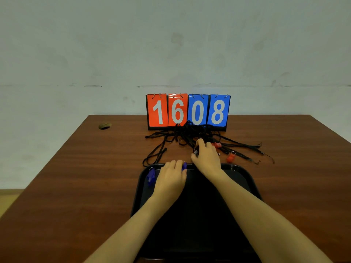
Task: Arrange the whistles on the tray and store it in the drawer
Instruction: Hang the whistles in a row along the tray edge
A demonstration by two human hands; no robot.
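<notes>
A pale, scuffed plaster wall (171,44) fills the upper half of the view. Below it, a reddish-brown wooden table (76,177) runs from the near edge to the wall. It has a round cable hole (105,126) at the far left.

A black plastic tray with rounded corners (241,179) lies on the near middle of the table, under both bare forearms. At the far middle stands a flip scoreboard (188,111), with two red cards reading 1 and 6 and two blue cards reading 0 and 8. A tangle of black cord lanyards (182,133) spreads in front of it, reaching right and down to the tray's far left corner.

The left hand (171,179) rests over the tray's far rim. Its fingers are curled around a small blue plastic whistle (184,166) that shows at its right side. The right hand (207,158) reaches just past the far rim into the lanyards. Its thumb and forefinger are closed in a pinch on a small dark and silvery piece (195,152); what this piece is cannot be told.

A second blue whistle with a metal ring (151,176) lies on the tray at its far left corner. Two red plastic whistles are on the table among the cords, just right of the right hand, one nearer (230,158) and one farther (217,144).
</notes>
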